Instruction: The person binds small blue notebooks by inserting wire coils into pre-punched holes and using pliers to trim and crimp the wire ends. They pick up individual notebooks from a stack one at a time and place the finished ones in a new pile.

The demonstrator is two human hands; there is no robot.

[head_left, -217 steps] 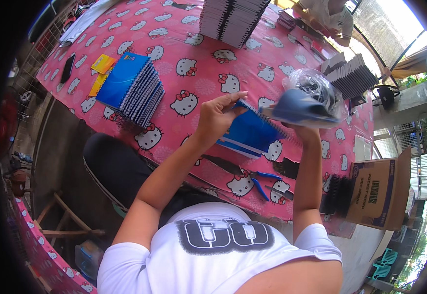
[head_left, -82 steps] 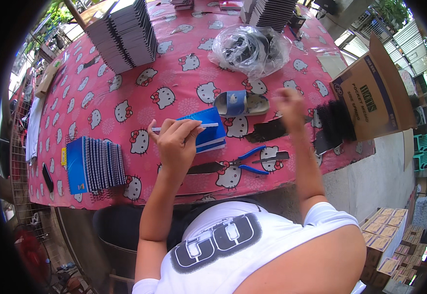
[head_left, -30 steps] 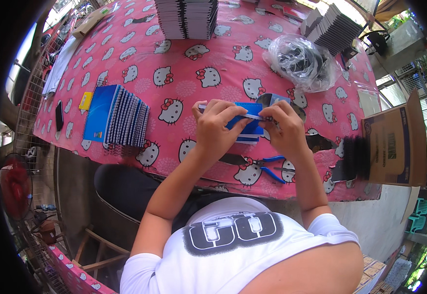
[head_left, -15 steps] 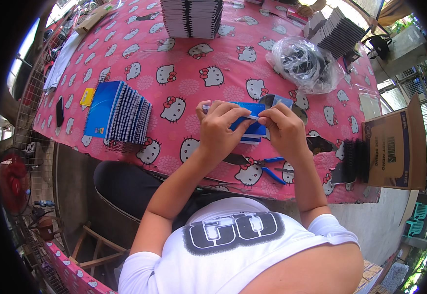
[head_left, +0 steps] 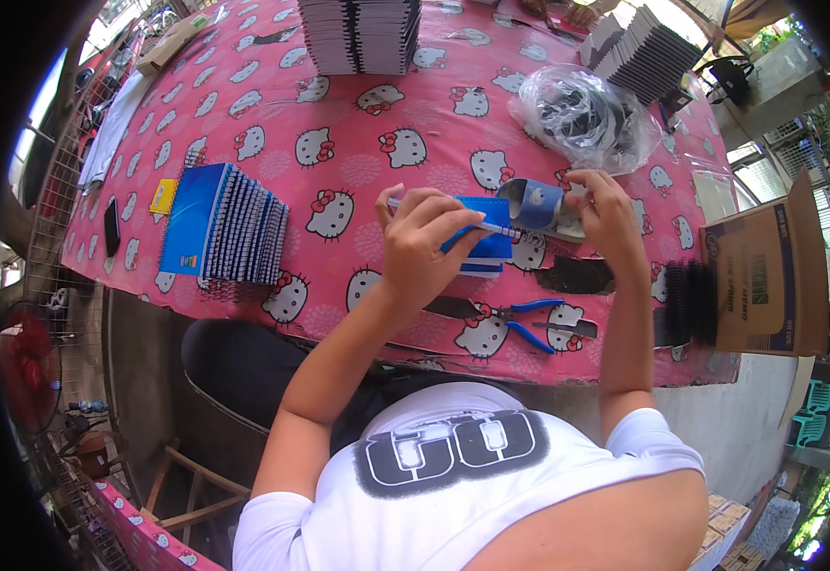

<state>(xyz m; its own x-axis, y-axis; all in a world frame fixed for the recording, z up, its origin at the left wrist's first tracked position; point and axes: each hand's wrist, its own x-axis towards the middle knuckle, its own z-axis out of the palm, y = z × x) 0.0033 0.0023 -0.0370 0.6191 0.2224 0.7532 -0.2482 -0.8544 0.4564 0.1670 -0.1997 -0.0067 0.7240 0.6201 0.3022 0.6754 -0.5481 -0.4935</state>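
Note:
My left hand (head_left: 424, 238) grips a small blue-covered notebook (head_left: 484, 217), its fingers pressed along the spiral-bound edge. A white spiral strip (head_left: 503, 229) sticks out past the fingertips to the right. My right hand (head_left: 609, 211) is raised to the right, apart from the notebook, with its fingers curled together; whether anything thin is in them I cannot make out. Between the hands lies a rounded clear container with a blue label (head_left: 540, 203). Closer to me, blue-handled pliers (head_left: 532, 326) rest beside a small metal blade (head_left: 577, 328).
At left stands a stack of blue spiral notebooks (head_left: 196, 224), near a yellow pad (head_left: 162, 196) and a phone (head_left: 112, 224). Further off are a tall notebook stack (head_left: 358, 38), a plastic bag of black coils (head_left: 586, 119) and grey notebooks (head_left: 648, 57). A cardboard box (head_left: 767, 271) stands right, beside black spirals (head_left: 686, 305).
My right hand has left the notebook's bound edge and moved right and slightly up. The labelled container and the spiral's end now show. My left hand keeps its hold.

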